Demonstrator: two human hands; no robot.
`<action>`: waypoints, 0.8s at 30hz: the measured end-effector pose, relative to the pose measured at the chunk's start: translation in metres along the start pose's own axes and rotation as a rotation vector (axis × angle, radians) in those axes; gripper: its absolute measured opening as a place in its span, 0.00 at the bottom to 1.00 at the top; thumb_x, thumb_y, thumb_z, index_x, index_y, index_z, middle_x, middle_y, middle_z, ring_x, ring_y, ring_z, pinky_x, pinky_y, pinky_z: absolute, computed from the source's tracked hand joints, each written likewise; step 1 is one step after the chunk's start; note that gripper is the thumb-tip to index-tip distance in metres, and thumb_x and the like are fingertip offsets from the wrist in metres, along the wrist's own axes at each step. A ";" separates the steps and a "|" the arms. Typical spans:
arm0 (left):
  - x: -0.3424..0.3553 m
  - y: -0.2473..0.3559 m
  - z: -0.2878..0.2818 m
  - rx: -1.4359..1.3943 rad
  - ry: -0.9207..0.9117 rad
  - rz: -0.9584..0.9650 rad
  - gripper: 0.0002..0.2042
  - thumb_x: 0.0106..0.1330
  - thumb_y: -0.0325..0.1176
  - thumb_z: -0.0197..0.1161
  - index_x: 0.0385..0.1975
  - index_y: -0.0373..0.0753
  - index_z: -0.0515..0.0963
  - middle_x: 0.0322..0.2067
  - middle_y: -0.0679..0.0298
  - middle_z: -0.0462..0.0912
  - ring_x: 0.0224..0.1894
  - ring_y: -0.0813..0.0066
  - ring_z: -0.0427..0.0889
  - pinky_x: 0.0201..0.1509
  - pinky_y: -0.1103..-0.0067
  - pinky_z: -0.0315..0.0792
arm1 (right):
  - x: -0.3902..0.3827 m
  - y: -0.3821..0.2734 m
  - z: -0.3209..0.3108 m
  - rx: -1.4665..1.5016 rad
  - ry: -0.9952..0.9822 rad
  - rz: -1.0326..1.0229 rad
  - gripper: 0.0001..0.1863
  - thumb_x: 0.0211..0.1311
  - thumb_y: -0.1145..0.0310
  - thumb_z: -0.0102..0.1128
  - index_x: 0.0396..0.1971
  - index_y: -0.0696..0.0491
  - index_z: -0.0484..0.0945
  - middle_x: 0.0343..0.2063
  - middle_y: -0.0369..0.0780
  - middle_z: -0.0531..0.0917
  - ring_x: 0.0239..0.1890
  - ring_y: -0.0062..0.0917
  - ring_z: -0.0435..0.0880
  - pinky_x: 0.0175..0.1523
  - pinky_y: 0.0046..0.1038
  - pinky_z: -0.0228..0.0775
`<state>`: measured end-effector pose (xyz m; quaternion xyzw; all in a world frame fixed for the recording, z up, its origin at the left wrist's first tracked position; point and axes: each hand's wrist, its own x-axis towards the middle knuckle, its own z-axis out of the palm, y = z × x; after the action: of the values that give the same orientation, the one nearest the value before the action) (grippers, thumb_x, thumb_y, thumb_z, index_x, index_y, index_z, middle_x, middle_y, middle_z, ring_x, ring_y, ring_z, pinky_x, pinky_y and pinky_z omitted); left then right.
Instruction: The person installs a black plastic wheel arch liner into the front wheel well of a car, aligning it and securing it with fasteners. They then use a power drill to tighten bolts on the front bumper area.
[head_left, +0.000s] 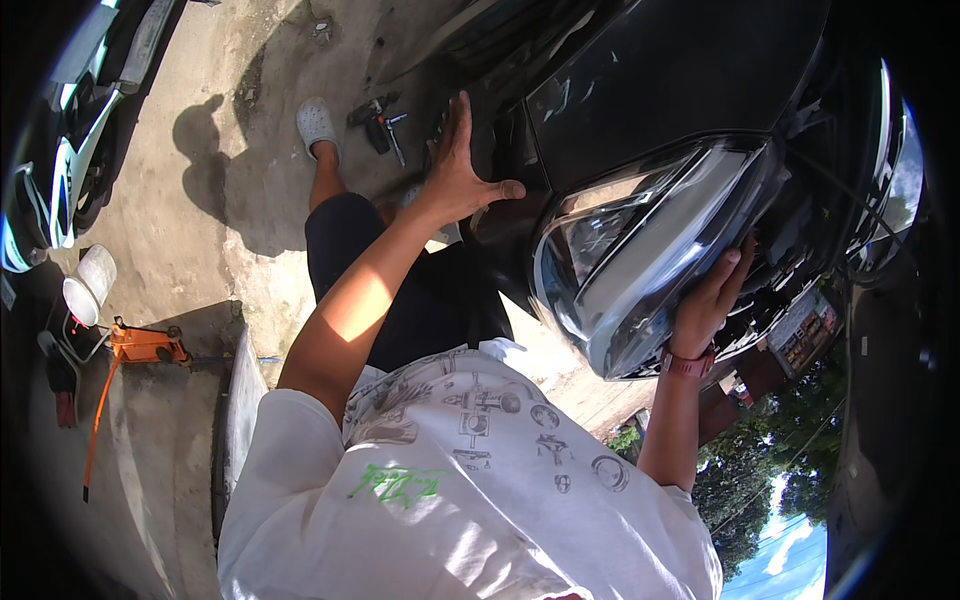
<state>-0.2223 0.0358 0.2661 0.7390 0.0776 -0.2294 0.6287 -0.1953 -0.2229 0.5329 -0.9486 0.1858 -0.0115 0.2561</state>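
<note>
A large clear headlight (640, 262) sits at the front corner of a black car, below its dark fender and hood panel (680, 90). My right hand (708, 305), with a red watch on the wrist, lies against the headlight's right side, its fingers stretched along the edge. Some of those fingertips are lost in shadow by the dark gap. On the other side, my left hand (460, 165) is raised near the fender's edge, fingers stretched and thumb spread wide, with nothing in it. I cannot tell whether it touches the dark panel behind it.
On the concrete by my clog (317, 122) lie a dark cordless power tool (375, 122) and a metal hand tool (398, 140). An orange floor jack (148, 345) with a long handle and a white bucket (90, 286) stand at left. Another vehicle (75, 165) borders the upper left.
</note>
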 end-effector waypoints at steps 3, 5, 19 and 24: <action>-0.035 -0.027 -0.004 -0.224 -0.035 -0.145 0.78 0.45 0.71 0.80 0.82 0.43 0.25 0.83 0.42 0.33 0.85 0.48 0.35 0.86 0.56 0.40 | 0.000 -0.001 0.001 -0.013 0.008 -0.010 0.38 0.86 0.44 0.39 0.79 0.60 0.58 0.74 0.57 0.66 0.74 0.44 0.69 0.76 0.39 0.59; -0.062 -0.038 0.004 -0.296 -0.122 -0.263 0.77 0.49 0.70 0.80 0.82 0.40 0.24 0.83 0.43 0.30 0.86 0.50 0.31 0.87 0.61 0.40 | 0.001 -0.001 0.001 -0.018 0.014 0.008 0.38 0.86 0.43 0.39 0.79 0.60 0.57 0.74 0.57 0.66 0.74 0.44 0.68 0.76 0.40 0.59; -0.118 0.013 0.064 -0.920 -0.072 -0.788 0.76 0.51 0.55 0.86 0.81 0.50 0.21 0.80 0.46 0.45 0.79 0.38 0.56 0.67 0.32 0.66 | 0.001 -0.002 0.001 -0.064 0.007 0.043 0.41 0.85 0.38 0.36 0.79 0.59 0.56 0.74 0.58 0.66 0.74 0.46 0.69 0.75 0.42 0.61; -0.117 0.016 0.066 -0.818 -0.069 -0.746 0.75 0.51 0.55 0.86 0.81 0.48 0.22 0.79 0.44 0.49 0.77 0.38 0.60 0.65 0.40 0.73 | -0.001 0.000 0.000 -0.063 0.000 0.081 0.42 0.84 0.38 0.34 0.79 0.58 0.56 0.74 0.58 0.65 0.73 0.48 0.70 0.74 0.43 0.63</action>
<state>-0.3352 -0.0101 0.3242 0.3490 0.3964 -0.4118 0.7426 -0.1966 -0.2227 0.5330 -0.9479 0.2241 0.0048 0.2263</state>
